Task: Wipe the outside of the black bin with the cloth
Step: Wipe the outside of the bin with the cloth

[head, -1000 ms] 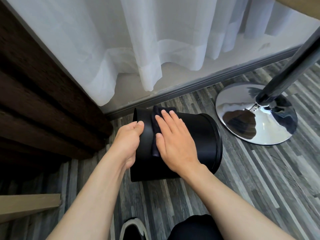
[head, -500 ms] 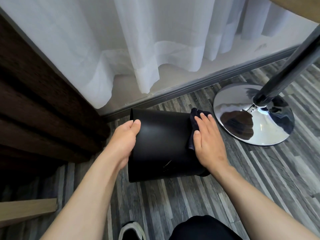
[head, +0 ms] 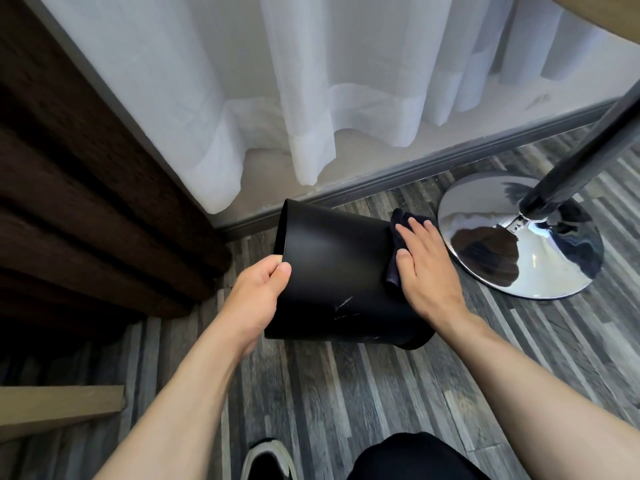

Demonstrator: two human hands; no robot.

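1. Floor [head: 346, 403]: grey wood-grain planks. The lower edge of the view cuts off a shoe [head: 266, 460] and a dark-clothed knee [head: 408, 457].
2. Curtains: a sheer white curtain [head: 311, 81] hangs to the grey skirting; a dark brown curtain [head: 86, 202] fills the left side, and its lower folds are lost in shadow.
3. Table stand: a chrome disc base [head: 519, 244] with a dark pole [head: 588, 140] that runs out of the view at the upper right. Only a corner of a tabletop shows there.
4. Black bin [head: 332, 271]: lies on its side on the floor, just in front of the skirting and near the chrome base. Matte black, tapered. One circular end faces left, the other right; which is the open mouth cannot be told. Pale scuff marks show on the lower side wall. The far side and underside are hidden.
5. Left hand [head: 258, 299]: closed around the bin's left rim, thumb on the outer wall; the fingers are hidden behind the rim.
6. Right hand [head: 424, 268]: flat, fingers extended, palm pressing the cloth against the bin's right end.
7. Cloth [head: 394, 268]: dark, folded, mostly covered by the right hand; only its left and upper edges show.
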